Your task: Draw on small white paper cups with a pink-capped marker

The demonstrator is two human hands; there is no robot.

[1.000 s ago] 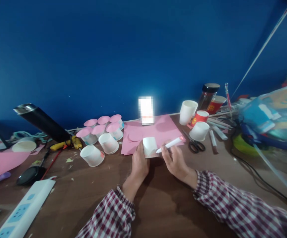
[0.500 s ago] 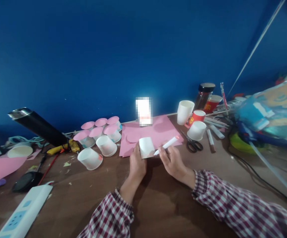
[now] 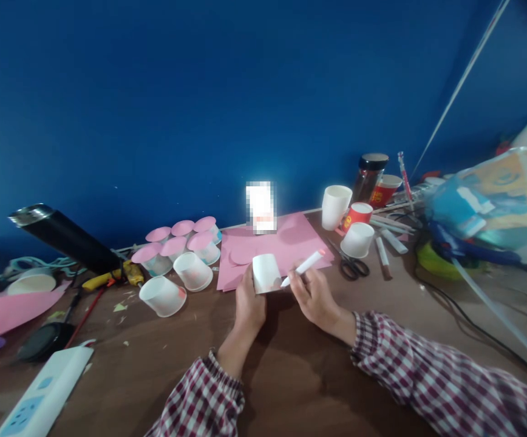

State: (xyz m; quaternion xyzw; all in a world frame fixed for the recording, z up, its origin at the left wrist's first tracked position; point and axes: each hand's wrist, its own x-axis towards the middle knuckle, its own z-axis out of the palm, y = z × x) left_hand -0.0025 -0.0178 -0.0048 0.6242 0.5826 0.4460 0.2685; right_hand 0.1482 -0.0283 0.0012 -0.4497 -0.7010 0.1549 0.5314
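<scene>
My left hand [image 3: 251,303] is closed around a white paper cup [image 3: 266,272], held above the front edge of the pink paper sheets [image 3: 286,233]. Between the fingers of my right hand [image 3: 314,296] is a white marker pen [image 3: 308,266] with a pinkish-orange end pointing up and away. Its tip is at the cup's lower right side; whether it touches cannot be made out. A faint orange patch shows low on the cup near the tip. Left of the paper, two white paper cups [image 3: 193,271] stand upside down, with several pink-topped cups [image 3: 175,247] behind them.
Black scissors [image 3: 353,267], loose markers [image 3: 382,258], white cups [image 3: 357,240], a red cup [image 3: 359,213] and a dark-lidded jar [image 3: 370,176] stand to the right. On the left are a black flask [image 3: 67,240], a yellow-handled tool [image 3: 108,279] and a power strip [image 3: 45,388].
The whole view has shifted slightly, so most things sit a little further left. My hands keep the same hold on the cup and marker, with barely any movement between them.
</scene>
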